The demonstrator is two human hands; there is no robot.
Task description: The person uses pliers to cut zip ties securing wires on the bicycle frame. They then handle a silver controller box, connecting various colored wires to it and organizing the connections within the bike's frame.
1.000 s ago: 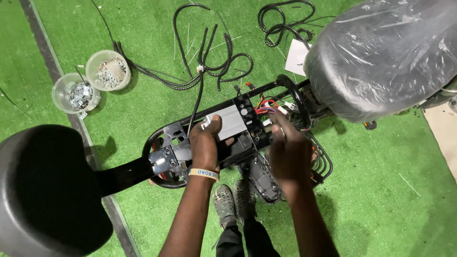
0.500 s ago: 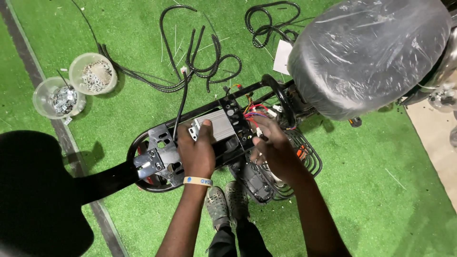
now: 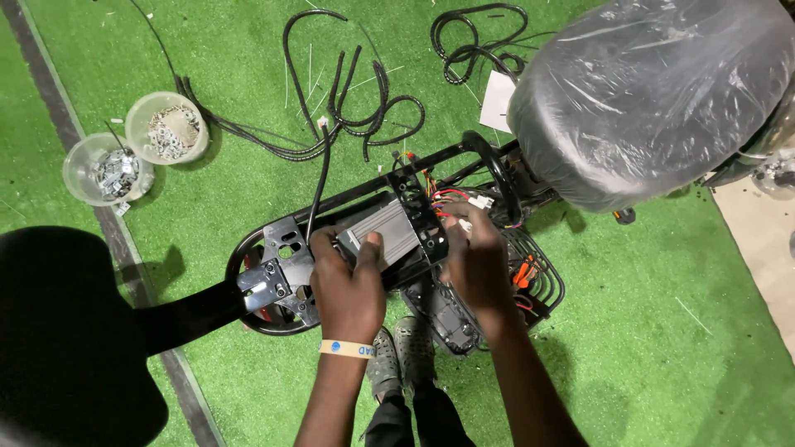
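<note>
Here a ribbed grey metal box point(image 3: 383, 235) is pinched by the left hand point(image 3: 348, 285) on the black frame point(image 3: 281, 273), long axis toward upper right; right hand point(image 3: 476, 265) is curled on wires point(image 3: 451, 199).

The silver-grey controller box point(image 3: 383, 234) sits in a black frame point(image 3: 364, 194) on green artificial turf point(image 3: 662, 331). Red and orange wires point(image 3: 451, 196) show beside it. The seat point(image 3: 654, 91) is grey under clear plastic; the wristband point(image 3: 346, 348) is pale yellow.

My left hand point(image 3: 352, 290) covers part of the grey box point(image 3: 383, 233). The wrapped seat point(image 3: 654, 99) runs off the right edge. The tubs' point(image 3: 166, 128) small metal contents are too small to tell.
</note>
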